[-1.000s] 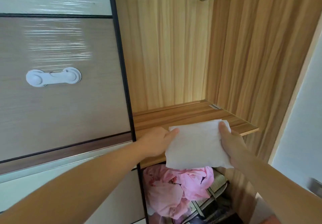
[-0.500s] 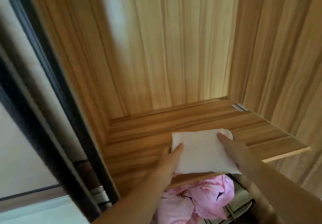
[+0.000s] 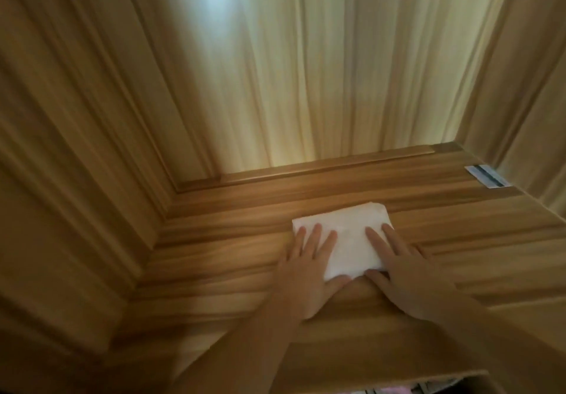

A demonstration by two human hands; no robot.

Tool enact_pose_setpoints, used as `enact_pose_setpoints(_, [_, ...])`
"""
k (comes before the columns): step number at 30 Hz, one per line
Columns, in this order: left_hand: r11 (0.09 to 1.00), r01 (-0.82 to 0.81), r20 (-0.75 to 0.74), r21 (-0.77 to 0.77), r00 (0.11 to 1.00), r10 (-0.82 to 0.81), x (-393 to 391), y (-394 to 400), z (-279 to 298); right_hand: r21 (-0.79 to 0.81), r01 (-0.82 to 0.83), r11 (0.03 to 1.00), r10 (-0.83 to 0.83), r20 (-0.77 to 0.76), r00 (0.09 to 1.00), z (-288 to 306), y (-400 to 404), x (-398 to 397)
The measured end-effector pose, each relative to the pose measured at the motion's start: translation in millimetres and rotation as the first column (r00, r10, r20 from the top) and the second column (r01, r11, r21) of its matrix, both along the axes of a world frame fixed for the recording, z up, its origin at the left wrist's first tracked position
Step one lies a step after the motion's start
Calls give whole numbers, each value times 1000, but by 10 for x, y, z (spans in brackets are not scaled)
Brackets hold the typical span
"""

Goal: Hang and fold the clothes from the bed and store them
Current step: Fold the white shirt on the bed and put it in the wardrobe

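Observation:
A small folded white cloth (image 3: pixel 352 234) lies flat on the wooden wardrobe shelf (image 3: pixel 232 259), toward the middle. My left hand (image 3: pixel 309 271) rests on its left edge with straight fingers laid flat. My right hand (image 3: pixel 407 271) lies flat on its right edge, fingers straight too. Both forearms reach in from the bottom of the view. The near part of the cloth is partly hidden under my palms.
The wardrobe's wooden back wall (image 3: pixel 306 72) and side walls (image 3: pixel 61 148) close the shelf in on three sides. A small white sticker (image 3: pixel 487 176) sits at the shelf's back right. A bit of pink fabric (image 3: pixel 392 390) shows below the shelf's front edge.
The cloth went from being held at the shelf's front edge to lying flat deeper on the shelf. Both hands opened and now lie on top of it. The view moved into the wardrobe.

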State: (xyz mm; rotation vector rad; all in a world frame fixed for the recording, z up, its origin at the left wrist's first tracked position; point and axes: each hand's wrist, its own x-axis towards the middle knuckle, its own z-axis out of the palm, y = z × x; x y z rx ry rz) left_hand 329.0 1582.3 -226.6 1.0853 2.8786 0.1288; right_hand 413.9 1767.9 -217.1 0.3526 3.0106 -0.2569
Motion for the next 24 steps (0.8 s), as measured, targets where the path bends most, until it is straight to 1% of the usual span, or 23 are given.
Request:
enact_pose_setpoints(3, [994,-28,-34,-109,999,24,-407,59,56,8,11,1000,-11,27,1000,-26,39,-394])
enact_pose_setpoints(6, [979,-121,27,-163,991,127,-755,171,115,11,17,1000,-17,24,1000,-37,72,-781])
enact_pose_setpoints(9, [963,-216,39,-159,974,225,-1021,335,204,-16,34,999,-34,-5,999,19,131,-1161])
enact_pose_setpoints(13, [955,-289,77,-64,953,294,-1148,422,189,-103,79,992,-84,-48,995,48,155,-1441])
enact_pose_setpoints(15, [960,-275,71,-45,958,278,-1063,382,126,-127,113,985,-118,-29,993,38,101,-1328])
enact_pose_setpoints(16, [968,-249,36,-38,967,251,-1005,350,98,-133,137,982,-143,-34,989,30,66,-1218])
enact_pose_setpoints(18, [989,-150,-36,-16,988,149,-899,294,111,-133,185,974,-197,-78,977,78,17,-973])
enact_pose_setpoints(21, [999,1,-23,45,1000,0,-684,282,304,-115,215,970,-226,-95,969,300,14,-592])
enact_pose_setpoints(24, [994,44,21,105,999,-46,-315,252,552,-69,274,959,-279,-74,957,534,-62,-106])
